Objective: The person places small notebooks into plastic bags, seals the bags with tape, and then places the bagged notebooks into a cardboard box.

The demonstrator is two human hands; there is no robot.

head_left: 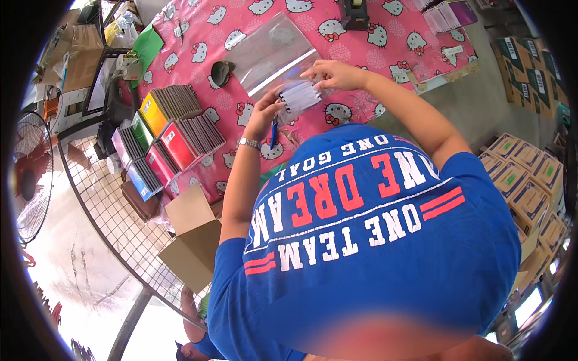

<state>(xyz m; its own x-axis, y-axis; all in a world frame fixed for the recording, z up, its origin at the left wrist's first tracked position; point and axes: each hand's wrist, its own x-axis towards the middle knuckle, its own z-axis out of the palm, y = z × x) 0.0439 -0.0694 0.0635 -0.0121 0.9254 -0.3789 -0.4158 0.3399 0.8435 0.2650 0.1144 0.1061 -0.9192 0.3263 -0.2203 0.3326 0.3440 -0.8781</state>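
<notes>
Between my two hands lies a small bundle of white slips with dark notched marks along one side [300,96], wrapped in clear plastic; their exact kind is hard to make out. My left hand [265,113], with a watch on its wrist, pinches the bundle's left edge. The fingers of my right hand [332,76] are bent and closed on the plastic at the upper right of the bundle. Just beyond the bundle a large clear plastic bag [271,51] lies flat on the pink patterned tablecloth [373,54]. Below my left fingers rests a blue pen [274,135].
Stacks of spiral notebooks [186,141] stand left of my left arm, near an open cardboard box [191,237]. A dark round cup-like object [222,73] and a tape dispenser [355,13] sit farther back. Cartons [518,171] are piled at right; another person [198,337] shows at lower left.
</notes>
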